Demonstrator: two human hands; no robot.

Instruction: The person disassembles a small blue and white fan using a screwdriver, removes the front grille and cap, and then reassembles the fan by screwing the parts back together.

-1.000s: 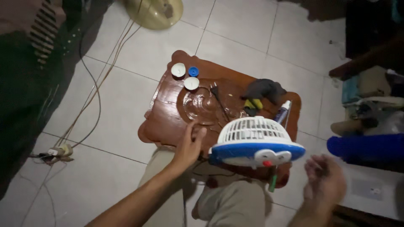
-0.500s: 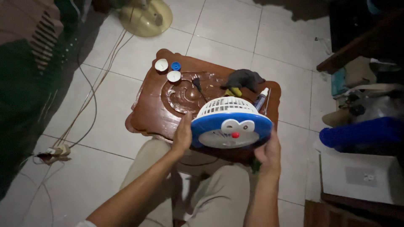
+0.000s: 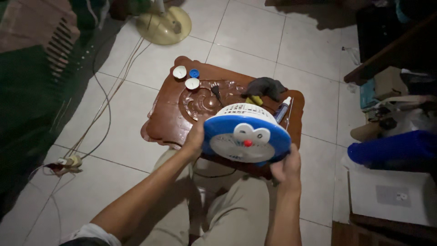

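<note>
My left hand (image 3: 195, 139) and right hand (image 3: 286, 167) clamp opposite rims of blue fan (image 3: 246, 136), tilted face-up over worktop (image 3: 166, 118).

The round blue and white fan (image 3: 246, 139) is filling the space over the near half of the counter (image 3: 166, 120), with the left hand (image 3: 195, 139) and right hand (image 3: 286, 167) closing off its two sides. Bare wood is lying open on the counter's left part. At the far left edge, two white caps (image 3: 180, 72) and a blue cap (image 3: 194, 73) are crowding together. A screwdriver (image 3: 216, 93), a dark cloth (image 3: 265, 87) and a small bottle (image 3: 282, 110) are blocking the far right. Cables (image 3: 102, 105) are trailing across the floor (image 3: 255, 41) on the left; boxes (image 3: 391, 196) are hemming in the right.
</note>
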